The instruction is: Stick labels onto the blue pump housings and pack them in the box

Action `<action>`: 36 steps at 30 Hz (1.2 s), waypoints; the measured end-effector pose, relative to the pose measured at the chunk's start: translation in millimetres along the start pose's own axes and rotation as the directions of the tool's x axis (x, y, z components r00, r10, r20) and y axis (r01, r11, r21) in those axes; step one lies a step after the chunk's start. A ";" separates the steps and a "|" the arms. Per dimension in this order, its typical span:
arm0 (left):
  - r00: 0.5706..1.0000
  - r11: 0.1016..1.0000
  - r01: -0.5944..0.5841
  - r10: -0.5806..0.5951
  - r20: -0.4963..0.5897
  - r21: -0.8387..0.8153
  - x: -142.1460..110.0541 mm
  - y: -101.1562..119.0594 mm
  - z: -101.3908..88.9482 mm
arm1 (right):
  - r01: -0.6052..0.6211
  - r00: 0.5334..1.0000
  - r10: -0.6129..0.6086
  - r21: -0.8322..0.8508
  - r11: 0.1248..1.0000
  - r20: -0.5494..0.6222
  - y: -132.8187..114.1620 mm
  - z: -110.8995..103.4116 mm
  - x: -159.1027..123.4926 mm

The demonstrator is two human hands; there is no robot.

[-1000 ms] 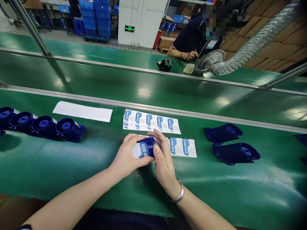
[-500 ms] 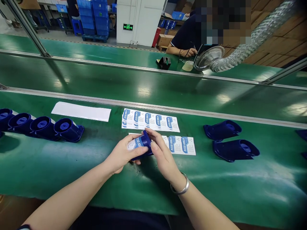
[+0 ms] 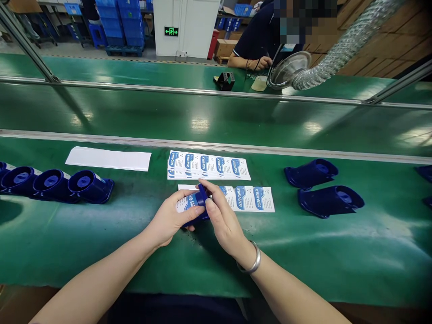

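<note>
My left hand (image 3: pixel 173 214) is closed around a dark blue plastic housing (image 3: pixel 202 195) with a white and blue label (image 3: pixel 185 204) on its side. The thumb lies across the label. My right hand (image 3: pixel 222 220) grips the flanged right end of the same housing, fingers over its top edge and thumb against its face. Part of the housing is hidden by the fingers. Just behind the hands lies a sheet of labels (image 3: pixel 265 199), partly covered by them. A stack of similar label sheets (image 3: pixel 211 166) is farther back.
Several blue housings (image 3: pixel 89 186) stand in a row at left, beside a blank white strip (image 3: pixel 108 159). Two more housings (image 3: pixel 330 201) lie at right. A metal rail (image 3: pixel 202 92) crosses the bench. Beyond it are a co-worker's hand (image 3: pixel 262 63) and an extraction hose (image 3: pixel 337 58).
The view has shifted slightly, so the bench things sit a little farther left. Both hands keep their hold on the housing, with hardly any change in grip.
</note>
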State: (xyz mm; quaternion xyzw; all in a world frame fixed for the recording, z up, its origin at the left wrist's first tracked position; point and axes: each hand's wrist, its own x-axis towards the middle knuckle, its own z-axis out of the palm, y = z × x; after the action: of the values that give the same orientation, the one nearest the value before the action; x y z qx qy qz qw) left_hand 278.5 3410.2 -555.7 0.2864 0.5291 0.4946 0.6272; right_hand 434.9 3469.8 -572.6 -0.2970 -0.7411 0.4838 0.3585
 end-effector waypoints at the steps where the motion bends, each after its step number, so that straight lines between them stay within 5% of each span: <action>1: 1.000 1.000 -0.015 0.015 -0.001 0.007 0.4 -0.9 0.5 | -0.016 1.000 0.016 0.011 1.000 -0.002 -0.1 -0.1 0.1; 11: 0.999 0.999 0.001 -0.003 0.042 0.053 1.5 -4.6 2.1 | -0.126 0.992 0.128 0.083 0.989 -0.011 2.0 -6.2 6.8; 26: 0.988 0.999 0.040 -0.039 0.147 -0.002 -0.1 1.2 -2.4 | -0.078 0.997 0.078 -0.004 0.997 -0.007 -2.3 -9.7 9.0; 36: 0.958 0.993 -0.087 0.061 0.280 0.079 -1.4 1.2 -2.2 | -0.127 0.991 0.134 0.195 0.973 -0.027 7.7 -25.4 22.1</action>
State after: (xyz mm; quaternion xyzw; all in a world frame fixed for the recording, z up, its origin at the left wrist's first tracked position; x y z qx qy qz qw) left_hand 276.1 3409.0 -554.8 0.4004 0.4467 0.4484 0.6626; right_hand 443.9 3502.7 -567.3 -0.3184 -0.6622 0.5700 0.3677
